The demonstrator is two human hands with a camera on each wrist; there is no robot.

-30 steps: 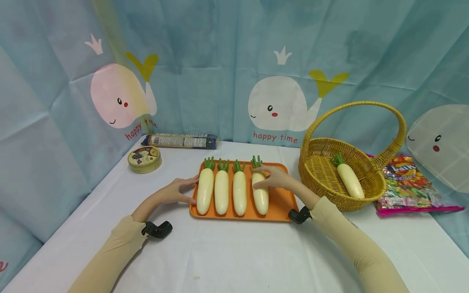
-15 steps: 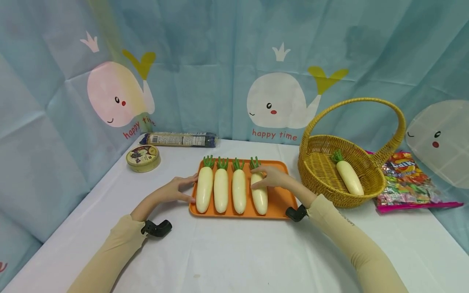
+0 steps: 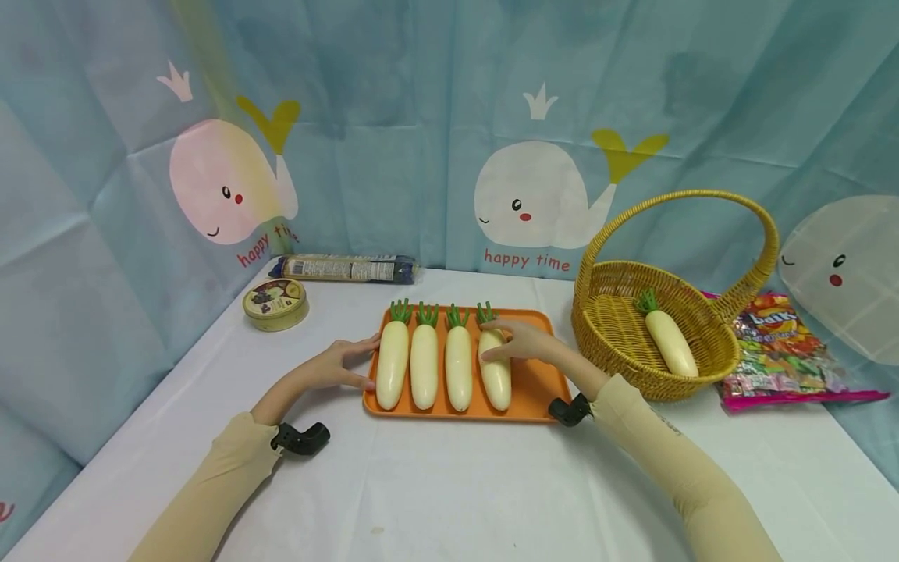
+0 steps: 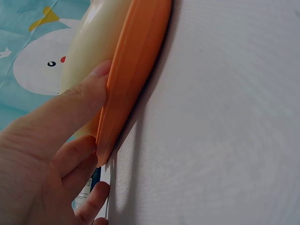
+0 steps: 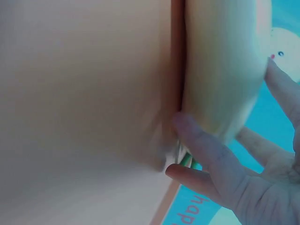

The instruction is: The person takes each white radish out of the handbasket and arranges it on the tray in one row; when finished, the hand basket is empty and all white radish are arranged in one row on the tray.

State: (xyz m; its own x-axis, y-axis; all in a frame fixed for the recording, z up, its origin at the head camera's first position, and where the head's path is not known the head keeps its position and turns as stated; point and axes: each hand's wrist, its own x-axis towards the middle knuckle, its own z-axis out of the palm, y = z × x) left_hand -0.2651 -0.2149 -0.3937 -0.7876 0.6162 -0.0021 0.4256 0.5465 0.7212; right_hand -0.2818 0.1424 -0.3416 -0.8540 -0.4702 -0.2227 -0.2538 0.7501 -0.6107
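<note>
Several white radishes with green tops lie side by side on an orange tray (image 3: 537, 394). My right hand (image 3: 525, 341) holds the rightmost white radish (image 3: 496, 388) near its leafy end, thumb on one side and fingers on the other, as the right wrist view also shows. My left hand (image 3: 330, 368) is at the tray's left edge, beside the leftmost radish (image 3: 392, 367). In the left wrist view the thumb (image 4: 86, 93) touches the tray rim (image 4: 133, 70), and the other fingertips lie near the tray's far corner.
A wicker basket (image 3: 635, 375) with one radish (image 3: 670, 343) inside stands right of the tray. Behind it lies a candy bag (image 3: 776, 351). A round tin (image 3: 275, 306) and a long package (image 3: 344, 268) sit at the back left. A whale-print curtain (image 3: 393, 179) backs the white table.
The rightmost radish has shifted slightly left on the tray together with my right hand. My left hand has stayed at the tray's edge.
</note>
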